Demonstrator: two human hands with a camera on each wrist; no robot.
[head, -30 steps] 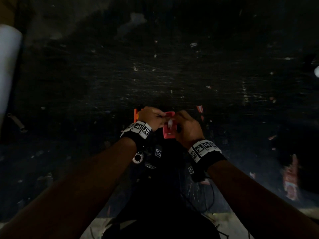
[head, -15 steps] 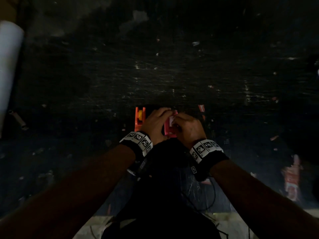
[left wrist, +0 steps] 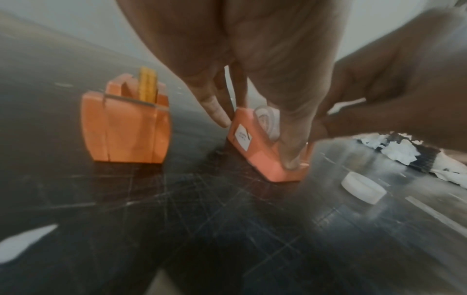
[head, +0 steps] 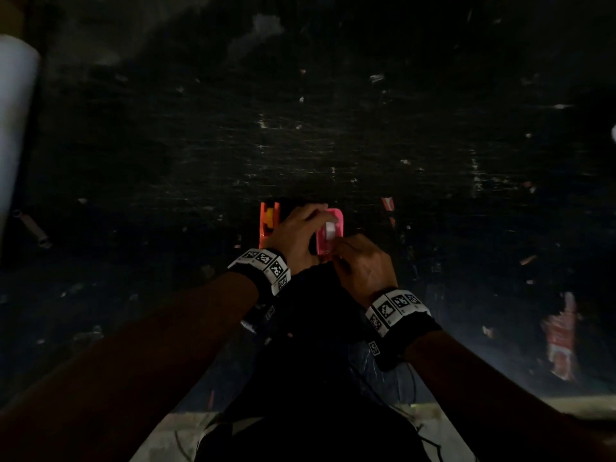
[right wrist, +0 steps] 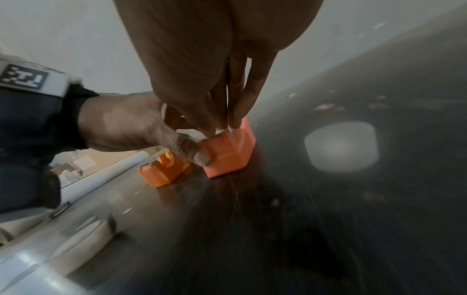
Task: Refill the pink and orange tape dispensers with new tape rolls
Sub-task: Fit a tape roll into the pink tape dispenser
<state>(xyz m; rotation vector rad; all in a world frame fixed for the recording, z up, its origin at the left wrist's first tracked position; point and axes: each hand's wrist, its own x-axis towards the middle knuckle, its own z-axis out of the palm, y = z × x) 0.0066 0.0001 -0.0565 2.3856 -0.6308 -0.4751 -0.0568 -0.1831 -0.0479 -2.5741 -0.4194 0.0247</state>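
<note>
The pink dispenser (head: 336,217) stands on the dark table with a clear tape roll (head: 330,230) seated in it. My left hand (head: 311,228) grips it from the left; in the left wrist view the thumb (left wrist: 293,145) lies on one side wall and the fingers (left wrist: 215,109) on the other. My right hand (head: 337,254) is at the dispenser's near end, fingertips (right wrist: 235,119) pinched together on a pale strip of tape. The orange dispenser (head: 266,225) stands just left of it, holding a yellow roll (left wrist: 147,85).
A white disc (left wrist: 364,187) lies on the table right of the pink dispenser, with crumpled white paper (left wrist: 399,149) beyond it. A long white tube (head: 13,128) lies along the left edge. Scraps and a red-and-white wrapper (head: 560,338) are scattered at the right.
My left hand slid off the top of the pink dispenser to its left side, uncovering the roll. My right hand drew back toward me to the near end.
</note>
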